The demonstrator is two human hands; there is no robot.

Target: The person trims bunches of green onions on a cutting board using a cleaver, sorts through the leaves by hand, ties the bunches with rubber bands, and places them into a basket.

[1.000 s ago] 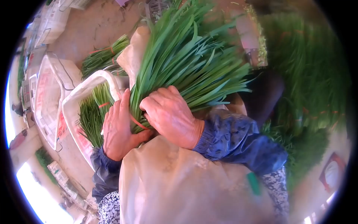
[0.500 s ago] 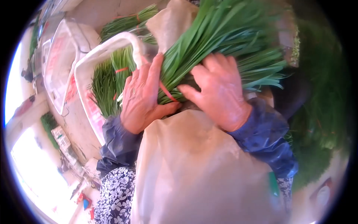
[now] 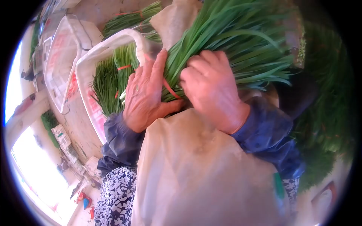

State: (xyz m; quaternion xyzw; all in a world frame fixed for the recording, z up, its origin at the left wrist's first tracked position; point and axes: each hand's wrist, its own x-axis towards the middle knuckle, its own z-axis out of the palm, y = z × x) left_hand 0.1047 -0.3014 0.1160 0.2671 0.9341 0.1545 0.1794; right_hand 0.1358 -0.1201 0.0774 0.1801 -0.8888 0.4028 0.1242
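A large bunch of garlic chives (image 3: 203, 35) lies across my lap, its long flat leaves fanning to the upper right. My left hand (image 3: 145, 96) spans the bunch near its stem end, fingers long and straight across it and thumb on the near side. Between the hands a red band (image 3: 171, 89) runs round the bunch. My right hand (image 3: 211, 88) is closed beside the band, knuckles up, its curled fingers in the leaves; the fingertips are hidden. Beneath both hands is a beige apron (image 3: 203, 162).
To the left, a white plastic basket (image 3: 80, 69) holds several banded green bunches (image 3: 124, 67). Another white crate (image 3: 62, 64) stands beyond it. More banded bunches (image 3: 130, 22) lie at the top, and a big mass of greens (image 3: 326, 101) is at the right.
My right hand has curled its fingers in and shifted slightly left, closer to the red band. My left hand stays on the bunch.
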